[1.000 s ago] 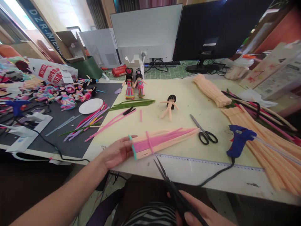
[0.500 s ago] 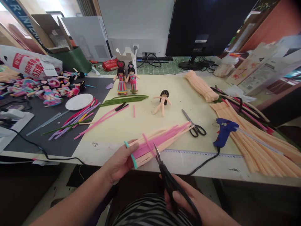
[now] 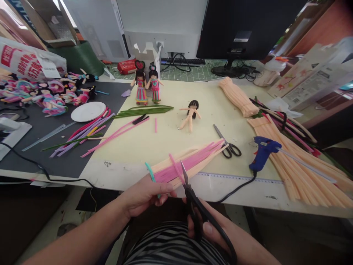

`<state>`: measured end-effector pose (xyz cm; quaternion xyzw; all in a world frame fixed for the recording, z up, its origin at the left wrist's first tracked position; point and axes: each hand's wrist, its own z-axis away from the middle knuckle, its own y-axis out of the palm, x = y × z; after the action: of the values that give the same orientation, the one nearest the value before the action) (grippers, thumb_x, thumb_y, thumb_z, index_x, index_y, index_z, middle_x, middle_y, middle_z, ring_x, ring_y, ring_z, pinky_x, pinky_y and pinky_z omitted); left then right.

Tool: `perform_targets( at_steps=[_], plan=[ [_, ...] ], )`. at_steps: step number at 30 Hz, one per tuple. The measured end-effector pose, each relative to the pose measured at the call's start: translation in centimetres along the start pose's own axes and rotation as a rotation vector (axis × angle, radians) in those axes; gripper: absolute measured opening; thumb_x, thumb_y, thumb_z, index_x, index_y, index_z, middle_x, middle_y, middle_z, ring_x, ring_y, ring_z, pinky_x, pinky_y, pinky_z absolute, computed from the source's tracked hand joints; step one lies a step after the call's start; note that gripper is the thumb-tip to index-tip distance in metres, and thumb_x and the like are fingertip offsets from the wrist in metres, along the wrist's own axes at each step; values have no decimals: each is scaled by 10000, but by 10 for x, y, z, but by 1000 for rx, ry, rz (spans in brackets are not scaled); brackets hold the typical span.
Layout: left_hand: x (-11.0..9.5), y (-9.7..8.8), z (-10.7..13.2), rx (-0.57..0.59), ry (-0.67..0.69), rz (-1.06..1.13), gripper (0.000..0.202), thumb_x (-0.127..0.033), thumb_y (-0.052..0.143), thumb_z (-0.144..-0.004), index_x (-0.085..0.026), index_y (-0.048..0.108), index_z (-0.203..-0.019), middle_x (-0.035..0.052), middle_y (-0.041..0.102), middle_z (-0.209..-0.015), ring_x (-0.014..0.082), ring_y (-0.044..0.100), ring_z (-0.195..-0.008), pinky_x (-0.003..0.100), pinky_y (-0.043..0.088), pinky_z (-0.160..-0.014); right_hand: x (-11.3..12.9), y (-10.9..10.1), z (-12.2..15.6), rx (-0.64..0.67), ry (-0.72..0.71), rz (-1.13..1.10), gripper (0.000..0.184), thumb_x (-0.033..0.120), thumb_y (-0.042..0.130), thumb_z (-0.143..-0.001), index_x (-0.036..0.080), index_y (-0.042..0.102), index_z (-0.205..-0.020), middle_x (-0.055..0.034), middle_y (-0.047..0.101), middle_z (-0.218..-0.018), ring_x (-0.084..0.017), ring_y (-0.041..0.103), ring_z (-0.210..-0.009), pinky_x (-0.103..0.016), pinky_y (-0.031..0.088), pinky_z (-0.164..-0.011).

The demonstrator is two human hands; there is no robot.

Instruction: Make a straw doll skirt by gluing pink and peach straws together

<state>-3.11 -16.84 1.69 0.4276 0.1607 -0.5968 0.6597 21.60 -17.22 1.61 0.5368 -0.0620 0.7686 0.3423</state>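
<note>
My left hand grips the near end of a flat bundle of pink and peach pipe cleaners, its thumb lying on top. A teal pipe cleaner wraps across that end. Another short pink pipe cleaner lies crosswise over the bundle. In my right hand are black-handled scissors, the tips pointing up beside the crosswise piece. Whether the blades touch it I cannot tell. The bundle's far end reaches a second pair of scissors lying on the table.
An undressed doll lies mid-table, with two dressed dolls behind. A blue glue gun and peach pipe cleaner bundles are at right. Green pipe cleaners, a white plate and a heap of dolls occupy the left.
My left thumb and fingers have shifted right along the bundle's near edge, toward the crosswise pink piece. The scissors remain in my right hand, nearly where they were. The view has tilted slightly.
</note>
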Motion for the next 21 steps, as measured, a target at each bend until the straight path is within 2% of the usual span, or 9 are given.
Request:
perform_targets(
  at_steps=[4, 7, 10, 17, 21],
  plan=[
    [3, 2, -1, -26, -9, 2, 269, -332, 722, -702, -124, 580, -607, -31, 489, -526, 23, 318, -415, 158, 176, -405, 1, -2, 0, 6, 22, 77, 692, 579, 444, -894, 213, 271, -1455, -71, 580, -989, -202, 523, -906, -358, 381, -815],
    [4, 1, -1, -50, 3, 11, 289, -364, 692, -742, -142, 541, -635, -50, 457, -533, 18, 269, -400, 165, 137, -401, 1, -1, 2, 12, 32, 80, 690, 573, 434, -902, 224, 246, -1467, -58, 570, -972, -191, 518, -885, -349, 377, -814],
    [5, -1, -2, -64, 9, -3, 252, -357, 663, -768, -147, 549, -688, -50, 462, -555, 17, 258, -394, 168, 129, -398, -1, 2, 3, -11, 31, 39, 665, 555, 460, -899, 233, 280, -1453, -39, 556, -930, -167, 505, -829, -321, 379, -777],
    [4, -3, -2, -68, 41, -83, 333, -389, 641, -790, -143, 502, -613, -54, 436, -508, 20, 263, -383, 174, 144, -395, -8, 3, -1, -72, 41, -176, 653, 548, 575, -836, 226, 404, -1378, -30, 548, -914, -142, 483, -759, -282, 371, -691],
    [5, -3, -2, -50, 51, -96, 352, -375, 632, -798, -139, 489, -579, -59, 415, -473, 24, 257, -379, 176, 146, -391, -9, 1, -2, -59, 66, -195, 713, 570, 606, -804, 206, 393, -1379, -50, 582, -931, -141, 487, -749, -271, 358, -663]
  ],
)
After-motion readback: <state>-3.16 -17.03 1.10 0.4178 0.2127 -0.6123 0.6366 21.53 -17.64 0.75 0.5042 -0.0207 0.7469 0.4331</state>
